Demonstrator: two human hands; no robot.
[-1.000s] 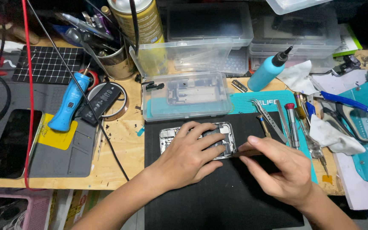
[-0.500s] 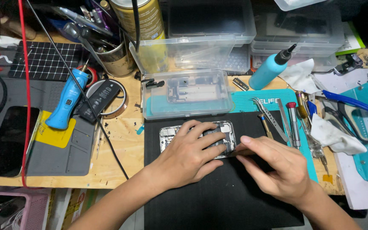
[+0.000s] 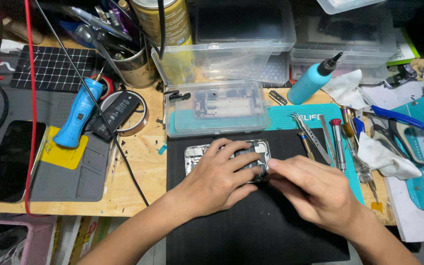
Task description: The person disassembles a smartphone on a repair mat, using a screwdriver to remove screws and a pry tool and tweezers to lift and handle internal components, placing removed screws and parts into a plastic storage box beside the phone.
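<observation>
Your left hand (image 3: 219,179) lies palm-down across the opened phone (image 3: 196,156), fingers spread and pressing it flat onto the black mat (image 3: 251,230). Your right hand (image 3: 315,191) comes in from the phone's right side, wrist low, thumb and forefinger pinched together at the phone's right edge; what they grip is too small to tell. Just behind the phone sits a clear plastic box (image 3: 217,108). To the phone's right lie tweezers (image 3: 310,135) and a red-capped screwdriver (image 3: 338,142).
</observation>
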